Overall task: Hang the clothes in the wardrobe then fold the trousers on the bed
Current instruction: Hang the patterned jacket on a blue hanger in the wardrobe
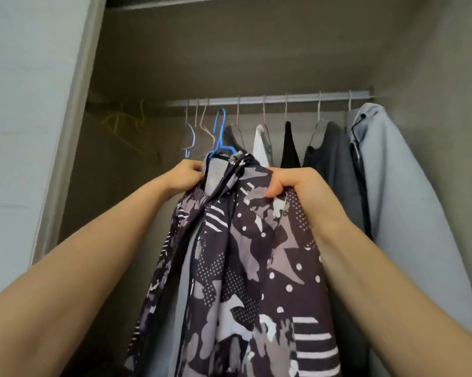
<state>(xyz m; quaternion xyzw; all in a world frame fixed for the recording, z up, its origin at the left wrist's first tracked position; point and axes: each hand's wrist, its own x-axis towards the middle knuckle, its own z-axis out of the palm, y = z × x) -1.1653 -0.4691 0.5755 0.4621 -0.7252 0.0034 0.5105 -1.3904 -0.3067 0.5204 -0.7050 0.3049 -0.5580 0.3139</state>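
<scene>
Wardrobe interior (pixel 229 50), grey-brown panels, metal hanging rail (pixel 270 99) running across its upper back. Both bare forearms raised toward the rail.

Patterned garment of thin dark purple-grey fabric with camouflage patches, white dots and white stripes (pixel 245 268) held up in front of the rail, draped over a blue wire hanger (pixel 220 134). Hanger hook is up at the rail among other hooks; whether it sits on the rail cannot be told. Garment hangs between the two forearms, its collar just below the hanger's neck, its lower part running out of view at the bottom edge.

Left hand (pixel 187 175) at the garment's left shoulder, fingers curled in and clamped on the fabric edge beside the pale inner lining. Right hand (pixel 297 189) at the right shoulder, fingers folded into a fist, bunching the fabric; thumb pressed onto the cloth below.

Along the rail, left of the blue hanger: several bare thin wire hangers (pixel 196 129). Further left, in shadow, yellow wire hangers (pixel 126 126), blurred. Right of the held garment, hung in a row: dark grey top (pixel 234 137), white garment (pixel 262 145), black top (pixel 289 148), charcoal garment (pixel 335 170), then a pale blue-grey hooded jacket (pixel 398 186) at the rail's right end, touching the wardrobe's right wall.

Light grey wall (pixel 25 104) left of the wardrobe frame.
</scene>
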